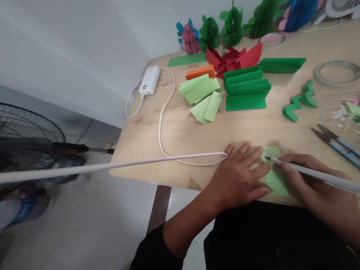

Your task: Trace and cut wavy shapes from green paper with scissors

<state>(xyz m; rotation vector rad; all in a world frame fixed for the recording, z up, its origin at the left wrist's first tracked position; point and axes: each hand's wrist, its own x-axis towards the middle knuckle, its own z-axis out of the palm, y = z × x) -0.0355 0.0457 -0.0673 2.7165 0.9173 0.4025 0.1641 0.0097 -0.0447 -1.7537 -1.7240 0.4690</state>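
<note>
Near the table's front edge lies a light green paper piece [277, 178]. My left hand [237, 174] is flat with fingers spread, and its fingertips rest on the paper's left side. In my right hand [312, 180] is a white pen [315, 171], gripped close to its dark tip. That tip touches or hovers just over the upper part of the paper; I cannot tell which. Faint lines seem to show on the sheet. Blue-handled thread snips [339, 144] lie to the right of my right hand.
Light green strips [201, 92], folded dark green papers [246, 90], red papers [234, 60] and an orange one [200, 72] lie further back. Green scalloped cutouts [300, 99] and a tape roll [337, 73] are at right. A white cable [160, 127] runs from a power bank [150, 80] past my left hand.
</note>
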